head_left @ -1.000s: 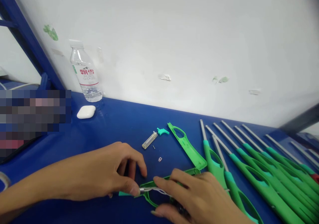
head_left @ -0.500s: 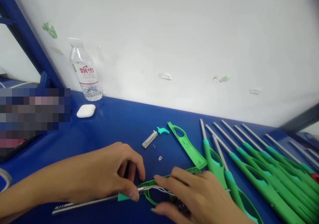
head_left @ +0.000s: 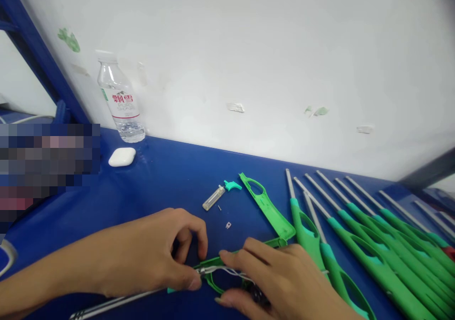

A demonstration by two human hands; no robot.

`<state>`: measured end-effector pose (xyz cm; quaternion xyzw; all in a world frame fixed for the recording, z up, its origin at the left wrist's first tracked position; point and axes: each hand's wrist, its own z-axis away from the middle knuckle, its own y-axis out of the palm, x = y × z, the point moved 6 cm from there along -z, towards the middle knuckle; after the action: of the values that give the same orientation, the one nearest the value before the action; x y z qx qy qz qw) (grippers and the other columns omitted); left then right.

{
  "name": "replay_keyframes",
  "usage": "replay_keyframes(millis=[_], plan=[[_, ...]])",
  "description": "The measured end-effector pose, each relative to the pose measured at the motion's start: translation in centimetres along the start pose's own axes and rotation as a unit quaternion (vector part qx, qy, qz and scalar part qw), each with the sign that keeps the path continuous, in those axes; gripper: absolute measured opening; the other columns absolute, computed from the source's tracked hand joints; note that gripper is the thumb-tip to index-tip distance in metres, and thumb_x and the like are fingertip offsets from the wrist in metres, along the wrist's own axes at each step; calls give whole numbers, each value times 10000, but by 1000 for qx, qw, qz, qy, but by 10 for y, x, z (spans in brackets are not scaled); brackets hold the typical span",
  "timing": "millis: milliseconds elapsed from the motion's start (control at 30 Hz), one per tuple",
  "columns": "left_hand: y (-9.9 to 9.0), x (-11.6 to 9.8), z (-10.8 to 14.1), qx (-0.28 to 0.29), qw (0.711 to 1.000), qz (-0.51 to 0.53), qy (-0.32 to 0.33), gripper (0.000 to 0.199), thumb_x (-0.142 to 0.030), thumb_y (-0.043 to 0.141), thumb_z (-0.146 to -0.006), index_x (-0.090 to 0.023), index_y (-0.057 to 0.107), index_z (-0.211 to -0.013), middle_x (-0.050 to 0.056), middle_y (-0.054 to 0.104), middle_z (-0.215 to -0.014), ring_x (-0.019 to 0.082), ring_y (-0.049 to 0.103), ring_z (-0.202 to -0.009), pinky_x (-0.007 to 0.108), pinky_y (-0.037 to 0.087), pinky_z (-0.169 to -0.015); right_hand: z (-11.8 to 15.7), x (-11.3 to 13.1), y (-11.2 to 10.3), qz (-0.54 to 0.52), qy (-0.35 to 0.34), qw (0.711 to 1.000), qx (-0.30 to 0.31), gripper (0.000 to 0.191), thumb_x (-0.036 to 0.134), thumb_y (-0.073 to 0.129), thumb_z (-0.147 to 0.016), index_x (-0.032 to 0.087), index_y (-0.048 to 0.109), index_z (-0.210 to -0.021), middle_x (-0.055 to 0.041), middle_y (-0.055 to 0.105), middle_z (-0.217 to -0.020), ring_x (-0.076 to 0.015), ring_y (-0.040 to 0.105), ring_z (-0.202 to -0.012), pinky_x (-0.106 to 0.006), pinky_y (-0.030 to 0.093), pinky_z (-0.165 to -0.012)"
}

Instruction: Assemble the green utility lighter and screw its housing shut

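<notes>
My left hand (head_left: 152, 253) is closed on the metal tube (head_left: 119, 305) of a gas lighter, gripping it near its collar with thumb and fingers. White wires (head_left: 231, 270) run from the tube's end toward my right hand. Under both hands lies an open green lighter handle shell (head_left: 213, 282), with a teal collar partly hidden by the left thumb. My right hand (head_left: 284, 277) is wrapped round the wider part of this shell; a dark part shows beneath its fingers. Beyond lie a loose green shell half (head_left: 266, 206), a clear fuel tank (head_left: 213, 198) and a teal trigger (head_left: 232, 185).
Several green lighters (head_left: 377, 258) with metal tubes lie in a row on the right. A tiny white piece (head_left: 228, 225) and a small pin (head_left: 219, 208) rest mid-table. A water bottle (head_left: 122, 102) and a white case (head_left: 122, 157) stand near the wall, back left.
The metal tube has slid a little left and down with my left hand, and more of the white wires shows. My right hand has stayed nearly still on the shell.
</notes>
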<state>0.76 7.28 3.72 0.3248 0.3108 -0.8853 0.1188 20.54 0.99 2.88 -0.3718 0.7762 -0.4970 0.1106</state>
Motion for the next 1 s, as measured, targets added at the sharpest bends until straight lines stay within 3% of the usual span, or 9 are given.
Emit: replay_keyframes(millis=[267,467,633,833,1000], plan=[[4,5,-3,36,998,38,-19,415,-500,878,-829,-272,726,-1140,-90,570,-702,156,492,-635,287,363,-581,1,-1,0,12,-7,998,60,333,595,756,-1078,328,698,-1268,91,792,-905,-176,806,-619,-372,394,-497],[6,-1,0,-2,997,76,-24,398,-416,867,-760,-259,706,-1088,-110,531,-638,150,432,-609,297,322,-585,0,1,-1,12,0,999,50,311,588,757,-1079,317,721,-1228,78,819,-925,-175,800,-622,-356,403,-504],[9,2,-1,-14,996,82,-23,382,-413,838,-764,-257,708,-1088,-106,535,-656,155,443,-628,294,332,-595,-2,2,-2,12,6,1000,24,306,600,740,-1084,300,775,-1135,49,846,-904,-176,771,-565,-362,342,-458],[6,6,-8,19,996,82,11,394,-495,902,-783,-274,695,-1035,-127,396,-551,145,349,-548,310,246,-556,1,-2,3,12,18,998,66,326,597,795,-1044,327,764,-1225,63,833,-929,-189,798,-619,-342,404,-489],[2,7,-9,30,998,57,17,431,-561,885,-832,-273,724,-1109,-98,495,-660,152,406,-622,283,298,-570,3,-3,2,12,16,998,57,351,600,809,-1033,327,768,-1249,44,851,-983,-184,806,-641,-333,413,-496]])
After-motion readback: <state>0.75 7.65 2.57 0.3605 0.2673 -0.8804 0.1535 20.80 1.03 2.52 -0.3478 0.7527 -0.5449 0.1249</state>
